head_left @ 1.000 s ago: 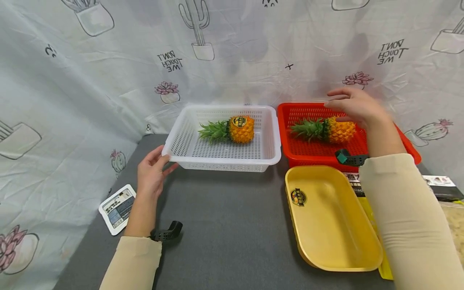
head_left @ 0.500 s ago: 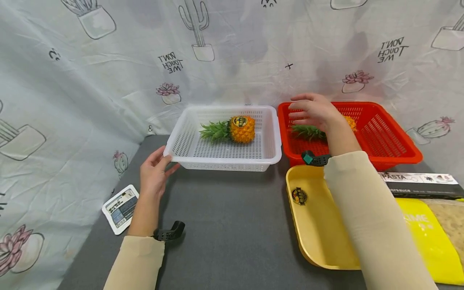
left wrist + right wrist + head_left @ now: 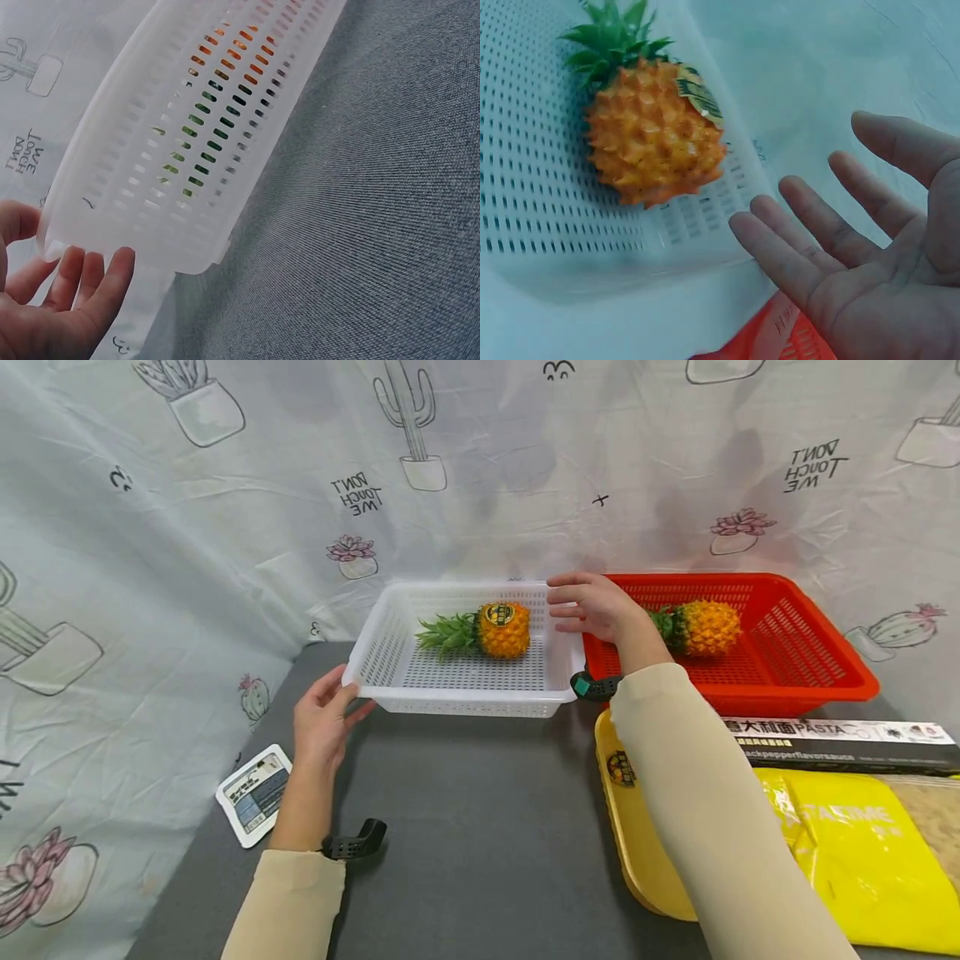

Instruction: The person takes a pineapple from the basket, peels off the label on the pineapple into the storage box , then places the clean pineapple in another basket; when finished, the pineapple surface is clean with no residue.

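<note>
My left hand (image 3: 322, 727) holds the near left corner of a white plastic basket (image 3: 457, 703), thumb over the rim and fingers below it in the left wrist view. Inside lies a small orange pineapple (image 3: 506, 635) on its side, green crown to the left, a dark sticker on its skin. Above the basket's right end hovers my right hand (image 3: 596, 607), its fingers spread and nothing in them; the right wrist view shows them beside the white rim (image 3: 630, 315). Just right stands a red basket (image 3: 795, 672) with another pineapple (image 3: 708, 628), its crown partly hidden by my right arm.
A yellow tray (image 3: 652, 868) sits in front of the red basket, partly behind my right sleeve. To its right lie a black pasta box (image 3: 840, 756) and a yellow packet (image 3: 862, 860). A white labelled pack (image 3: 251, 797) lies left of my forearm. A printed curtain hangs behind.
My right hand has swept left from over the red basket to the white basket's right end. The black box and yellow packet have come into fuller view. My left hand stays at its corner.
</note>
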